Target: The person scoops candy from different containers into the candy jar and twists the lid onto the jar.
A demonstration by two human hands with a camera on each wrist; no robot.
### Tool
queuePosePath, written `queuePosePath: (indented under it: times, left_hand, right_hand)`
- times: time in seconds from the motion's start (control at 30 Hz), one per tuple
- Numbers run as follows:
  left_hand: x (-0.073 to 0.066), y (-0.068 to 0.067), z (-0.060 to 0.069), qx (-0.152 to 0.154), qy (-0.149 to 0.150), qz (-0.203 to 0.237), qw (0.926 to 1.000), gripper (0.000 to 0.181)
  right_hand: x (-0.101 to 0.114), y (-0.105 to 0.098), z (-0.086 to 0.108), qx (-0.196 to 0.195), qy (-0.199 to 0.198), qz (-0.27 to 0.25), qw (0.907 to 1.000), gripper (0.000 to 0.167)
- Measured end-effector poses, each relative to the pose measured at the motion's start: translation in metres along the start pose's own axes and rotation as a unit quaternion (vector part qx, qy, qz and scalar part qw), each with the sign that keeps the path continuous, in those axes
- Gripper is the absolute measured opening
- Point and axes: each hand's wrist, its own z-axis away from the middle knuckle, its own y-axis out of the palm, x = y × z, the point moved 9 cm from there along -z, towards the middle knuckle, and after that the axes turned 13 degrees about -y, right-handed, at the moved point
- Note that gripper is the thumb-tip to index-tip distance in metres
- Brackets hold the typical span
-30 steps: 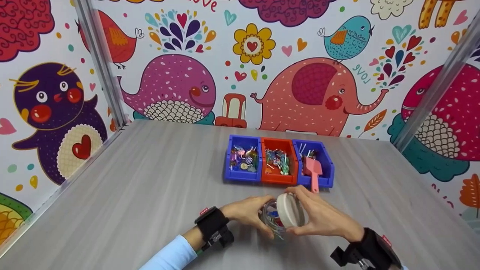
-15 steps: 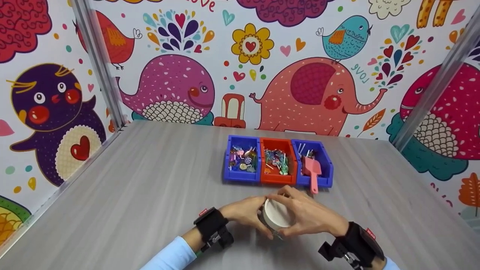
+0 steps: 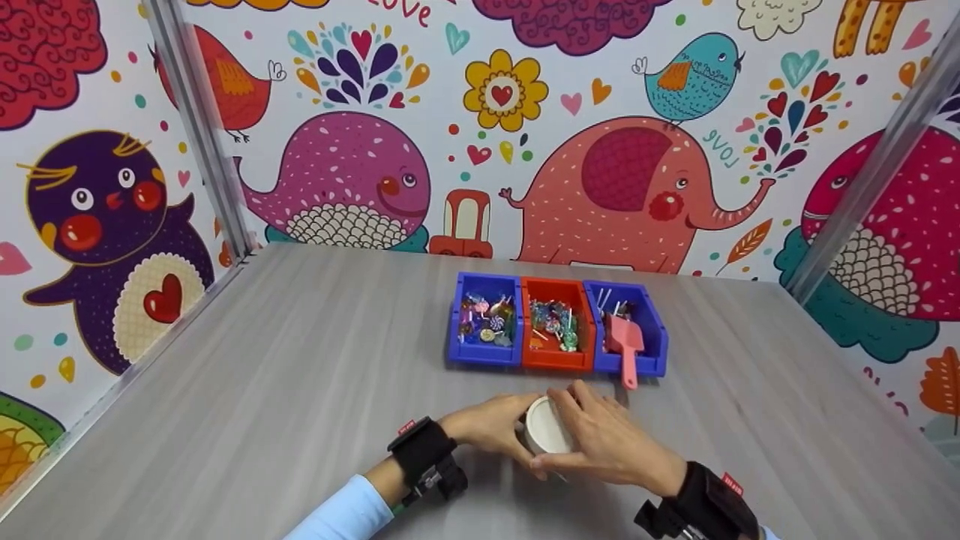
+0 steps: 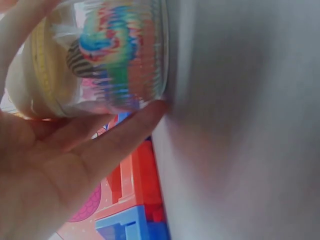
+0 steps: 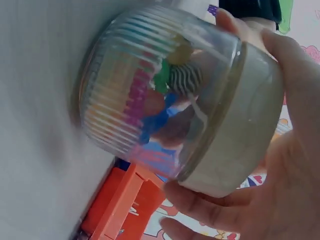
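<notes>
A clear ribbed jar [image 5: 117, 95] with colourful candies inside stands on the table, its white lid [image 3: 546, 427] seated over the mouth. My left hand [image 3: 489, 424] grips the jar's side, thumb and fingers curved around it. With my right hand [image 3: 616, 444] I hold the lid by its rim, thumb at the near side and fingers at the far side. The left wrist view shows the jar's base against the tabletop, one fingertip close to the base. From the head, the lid and hands hide most of the jar.
Behind the hands stand a blue bin [image 3: 486, 354], a red bin [image 3: 556, 360] and another blue bin [image 3: 654, 352], side by side, with wrapped candies and lollipops in them. A pink scoop [image 3: 627, 343] leans in the right bin, its handle over the front edge. Printed walls [image 3: 555, 157] border the table.
My right hand has brought the lid from a tilted position beside the jar's mouth down onto it, moving left, and has turned around the rim. The left hand has stayed on the jar.
</notes>
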Motion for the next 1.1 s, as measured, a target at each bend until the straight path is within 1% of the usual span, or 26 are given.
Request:
queuePosePath:
  times: [0.07,0.13,0.2,0.27,0.33,0.43,0.5,0.57,0.63,0.7,0.77,0.83,0.93,1.0,1.07,1.1]
  left_hand:
    - [-0.0003,-0.0003,0.0004,-0.001,0.001,-0.002,1.0,0.07]
    - [-0.0007,-0.0002,0.0008,-0.002,0.003,-0.002,1.0,0.07]
    - [-0.0011,0.0003,0.0013,0.0,0.005,0.004,1.0,0.073]
    - [-0.0007,0.0007,0.0012,0.003,0.003,0.01,0.9999,0.077]
    - [0.0,0.0009,0.0012,0.005,-0.001,0.015,0.9999,0.081]
    - [0.0014,0.0008,0.0007,0.006,-0.009,0.012,0.9999,0.084]
    - [0.0012,0.0004,0.0005,0.003,-0.009,0.007,0.9999,0.081]
    - [0.0003,0.0,0.0,0.0,-0.004,0.003,1.0,0.078]
    - [-0.0003,-0.0001,-0.0001,-0.002,-0.001,0.0,1.0,0.075]
    - [-0.0002,0.0001,-0.0004,-0.001,-0.001,0.001,1.0,0.072]
    - [0.0004,0.0007,0.0,0.002,-0.004,0.005,1.0,0.072]
    - [0.0006,0.001,0.0004,0.003,-0.006,0.009,0.9999,0.071]
    - [-0.0006,0.0013,0.0011,0.006,-0.003,0.015,0.9999,0.072]
    - [-0.0009,0.0013,0.0012,0.007,-0.002,0.017,0.9998,0.074]
    - [-0.001,0.0012,0.0012,0.009,-0.004,0.019,0.9998,0.076]
    - [-0.0006,0.001,0.0012,0.008,-0.007,0.018,0.9998,0.076]
  right_hand:
    - [0.0019,-0.0003,0.0007,0.01,-0.022,-0.036,0.9991,0.093]
    - [0.0038,-0.0013,0.001,0.025,-0.05,-0.078,0.9954,0.097]
    - [0.0043,-0.0013,0.0011,0.047,-0.067,-0.115,0.99,0.095]
    - [0.0035,-0.0008,0.0006,0.065,-0.07,-0.136,0.9861,0.089]
    - [0.0017,-0.0003,-0.0002,0.071,-0.062,-0.13,0.987,0.084]
    - [-0.0007,-0.0014,-0.0017,0.052,-0.035,-0.088,0.9941,0.08]
    - [-0.001,-0.0024,-0.0019,0.031,-0.016,-0.045,0.9984,0.081]
    - [-0.0003,-0.003,-0.0018,0.017,0.001,-0.009,0.9998,0.084]
    - [0.0003,-0.0026,-0.0012,0.017,0.011,0.003,0.9998,0.087]
    - [-0.0007,-0.0023,-0.0005,0.028,0.012,-0.017,0.9994,0.091]
    - [-0.0017,-0.0027,0.0005,0.044,0.001,-0.057,0.9974,0.092]
    - [-0.0026,-0.0032,0.0016,0.064,-0.016,-0.108,0.992,0.092]
    - [-0.0012,-0.0045,0.0023,0.087,-0.051,-0.15,0.9835,0.089]
    - [-0.0005,-0.0049,0.0025,0.092,-0.063,-0.158,0.9811,0.086]
    - [0.0001,-0.0059,0.0025,0.088,-0.067,-0.15,0.9825,0.083]
    - [-0.0005,-0.0063,0.0025,0.083,-0.059,-0.148,0.9836,0.082]
